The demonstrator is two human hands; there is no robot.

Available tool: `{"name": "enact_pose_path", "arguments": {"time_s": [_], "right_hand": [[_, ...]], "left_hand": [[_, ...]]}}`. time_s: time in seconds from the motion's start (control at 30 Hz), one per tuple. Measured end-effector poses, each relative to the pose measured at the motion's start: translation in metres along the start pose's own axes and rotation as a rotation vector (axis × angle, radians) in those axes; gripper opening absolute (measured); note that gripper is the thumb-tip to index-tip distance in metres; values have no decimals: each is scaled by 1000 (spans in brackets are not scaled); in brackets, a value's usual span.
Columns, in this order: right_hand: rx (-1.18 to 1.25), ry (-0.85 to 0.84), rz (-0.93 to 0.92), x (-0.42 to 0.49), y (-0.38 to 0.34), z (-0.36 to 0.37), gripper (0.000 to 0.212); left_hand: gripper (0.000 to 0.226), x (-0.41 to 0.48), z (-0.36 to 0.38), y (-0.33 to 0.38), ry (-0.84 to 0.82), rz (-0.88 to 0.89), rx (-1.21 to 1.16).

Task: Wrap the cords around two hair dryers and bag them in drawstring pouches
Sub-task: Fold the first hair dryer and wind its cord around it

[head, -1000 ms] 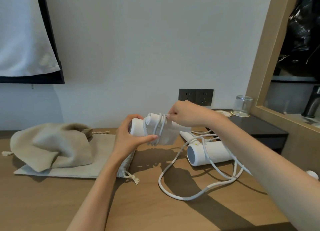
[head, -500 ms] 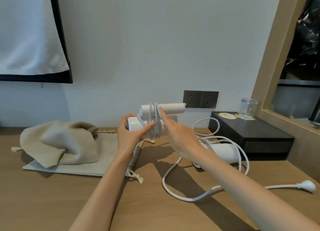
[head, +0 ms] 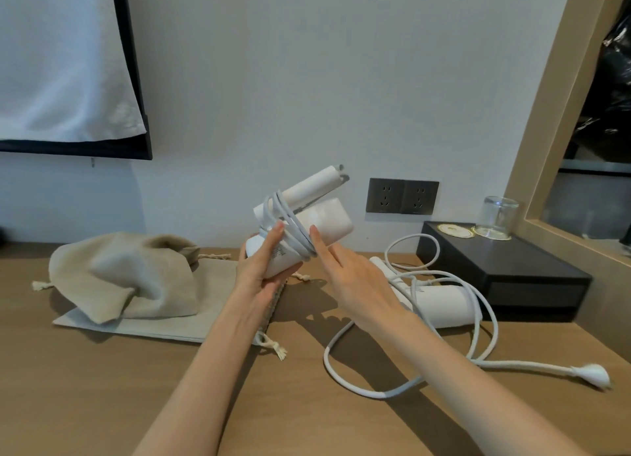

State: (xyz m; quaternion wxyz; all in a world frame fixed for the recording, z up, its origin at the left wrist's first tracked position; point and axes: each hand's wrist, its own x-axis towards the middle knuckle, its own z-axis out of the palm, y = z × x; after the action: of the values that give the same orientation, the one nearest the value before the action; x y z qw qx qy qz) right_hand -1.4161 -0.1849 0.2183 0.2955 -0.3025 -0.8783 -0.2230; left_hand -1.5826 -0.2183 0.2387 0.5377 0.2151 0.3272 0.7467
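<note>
My left hand (head: 257, 273) grips a white hair dryer (head: 327, 221) held above the desk, its cord wound in several turns around the body and its handle (head: 312, 184) folded up toward the wall. My right hand (head: 355, 281) is beside it with straight fingers, the index fingertip touching the wound cord (head: 293, 230). A second white hair dryer (head: 444, 307) lies on the desk to the right, its loose cord (head: 362, 384) looped over the wood and ending in a plug (head: 596, 375). A flat beige drawstring pouch (head: 157, 322) lies at the left with a crumpled one (head: 119, 278) on top.
A black box (head: 512, 278) at the back right carries coasters and an upturned glass (head: 496, 216). Wall sockets (head: 403, 196) sit behind the raised dryer. A wooden mirror frame (head: 546, 114) borders the right side. The wooden desk (head: 102, 404) stretches toward me.
My left hand has tilted the wrapped dryer so its handle points up to the right. My right hand moved from the top of the cord turns down to their lower right side.
</note>
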Motion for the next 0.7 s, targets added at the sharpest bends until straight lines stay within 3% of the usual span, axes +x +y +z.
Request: {"name": "enact_pose_path", "arguments": {"time_s": [0.13, 0.27, 0.3, 0.37, 0.43, 0.53, 0.6, 0.67, 0.7], "right_hand": [[105, -34, -14, -3, 24, -6, 98], [785, -235, 423, -3, 37, -26, 37], [916, -320, 533, -2, 41, -31, 30], [1124, -496, 709, 2, 52, -41, 31], [1190, -563, 847, 8, 62, -49, 42], [1189, -604, 956, 21, 76, -61, 52], [1199, -601, 957, 28, 82, -72, 38], [1192, -562, 977, 34, 87, -81, 4], [1172, -548, 986, 35, 90, -84, 14]], "left_hand": [[53, -3, 2, 6, -43, -59, -152], [42, -1, -4, 16, -51, -83, -242], [45, -2, -5, 18, -73, -82, -232], [73, -2, -8, 19, -173, -80, -213], [97, 1, -12, 19, -268, -56, -120], [107, 6, -20, 18, -406, 63, 222], [111, 6, -22, 17, -480, 124, 419], [108, 4, -22, 16, -522, 152, 544], [105, 3, -22, 15, -528, 158, 581]]}}
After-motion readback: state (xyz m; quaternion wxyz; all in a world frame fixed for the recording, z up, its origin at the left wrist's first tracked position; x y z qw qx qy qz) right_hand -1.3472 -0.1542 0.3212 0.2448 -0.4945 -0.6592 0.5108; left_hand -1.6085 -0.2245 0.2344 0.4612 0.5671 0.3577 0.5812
